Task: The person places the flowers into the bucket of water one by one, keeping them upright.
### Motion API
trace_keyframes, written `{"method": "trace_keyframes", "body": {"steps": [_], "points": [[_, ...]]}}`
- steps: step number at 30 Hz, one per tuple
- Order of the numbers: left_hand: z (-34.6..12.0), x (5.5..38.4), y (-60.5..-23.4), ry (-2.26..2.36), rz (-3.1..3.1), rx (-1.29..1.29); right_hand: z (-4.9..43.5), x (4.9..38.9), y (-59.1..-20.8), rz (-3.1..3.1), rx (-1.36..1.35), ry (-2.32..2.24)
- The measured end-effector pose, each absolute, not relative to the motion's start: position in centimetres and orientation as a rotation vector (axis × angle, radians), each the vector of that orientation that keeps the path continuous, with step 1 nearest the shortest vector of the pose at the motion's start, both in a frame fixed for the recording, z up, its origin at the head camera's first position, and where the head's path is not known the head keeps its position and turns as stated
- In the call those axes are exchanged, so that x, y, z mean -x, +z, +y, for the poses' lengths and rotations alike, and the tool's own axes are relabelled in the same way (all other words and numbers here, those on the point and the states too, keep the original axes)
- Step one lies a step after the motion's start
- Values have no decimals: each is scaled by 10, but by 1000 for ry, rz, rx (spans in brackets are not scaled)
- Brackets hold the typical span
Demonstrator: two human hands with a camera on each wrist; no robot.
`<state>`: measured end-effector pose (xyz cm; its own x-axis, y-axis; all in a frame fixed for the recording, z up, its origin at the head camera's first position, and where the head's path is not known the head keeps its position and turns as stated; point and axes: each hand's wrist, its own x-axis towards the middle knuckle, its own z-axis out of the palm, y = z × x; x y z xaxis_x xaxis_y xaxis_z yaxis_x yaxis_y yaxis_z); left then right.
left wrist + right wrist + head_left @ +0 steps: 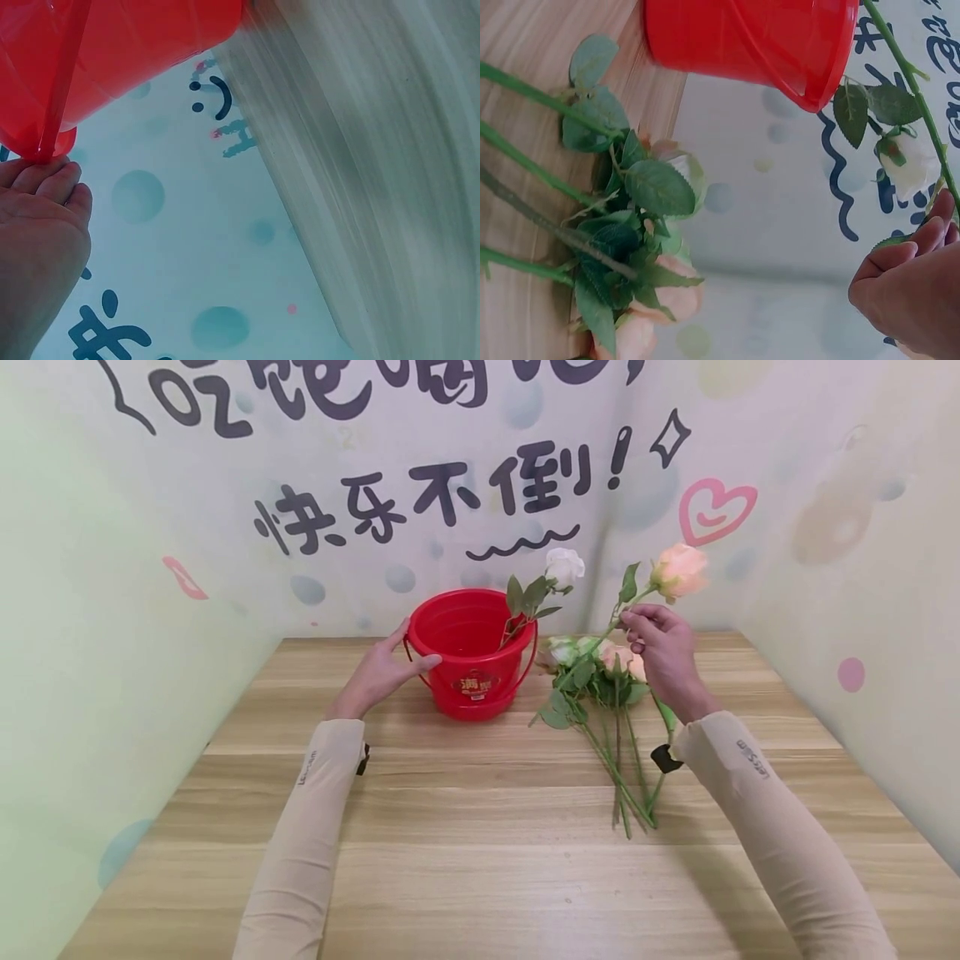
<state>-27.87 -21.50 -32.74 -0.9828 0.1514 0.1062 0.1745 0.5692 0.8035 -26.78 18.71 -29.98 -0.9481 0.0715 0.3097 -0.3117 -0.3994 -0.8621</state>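
Note:
My left hand [380, 674] holds the rim of a red bucket [476, 681] at its left side, its thumb towards the front. In the left wrist view, its fingers [56, 180] touch the rim near the handle's end. A white rose [564, 568] leans out over the bucket's right rim. To the right of the bucket, my right hand [666, 652] pinches the stem of a peach rose [678, 571] just below the bloom. That bloom stands above the hand, and the stem slants down to the left. Below lie several peach and whitish roses [667, 289] with green stems.
The bucket and loose roses are on a wooden table [465, 843], near its back edge. Behind the table hangs a pale printed backdrop [360, 585] with dark lettering and a pink heart. Similar pale walls rise at both sides.

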Motion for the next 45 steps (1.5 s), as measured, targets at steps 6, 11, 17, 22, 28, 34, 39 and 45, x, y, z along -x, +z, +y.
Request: {"method": "trace_keyframes", "body": {"steps": [6, 11, 17, 22, 28, 34, 39, 45], "points": [[-216, 280, -329, -1415, -2758, 286, 178, 269, -296, -1557, -313, 2460], [-215, 280, -330, -1433, -2753, 278, 172, 270, -293, -1534, -293, 2463], [-215, 279, -331, -1442, -2732, 308, 166, 272, -289, -1498, -256, 2450], [-215, 279, -331, -1449, -2722, 300, 162, 275, -286, -1457, -229, 2449], [-216, 278, -332, -1459, -2722, 300, 156, 279, -285, -1403, -220, 2439], [-216, 280, -333, -1423, -2732, 318, 153, 280, -284, -1382, -211, 2427], [-215, 279, -332, -1429, -2732, 317, 152, 280, -284, -1365, -198, 2430], [-215, 278, -330, -1426, -2737, 310, 150, 282, -281, -1330, -180, 2424]]}}
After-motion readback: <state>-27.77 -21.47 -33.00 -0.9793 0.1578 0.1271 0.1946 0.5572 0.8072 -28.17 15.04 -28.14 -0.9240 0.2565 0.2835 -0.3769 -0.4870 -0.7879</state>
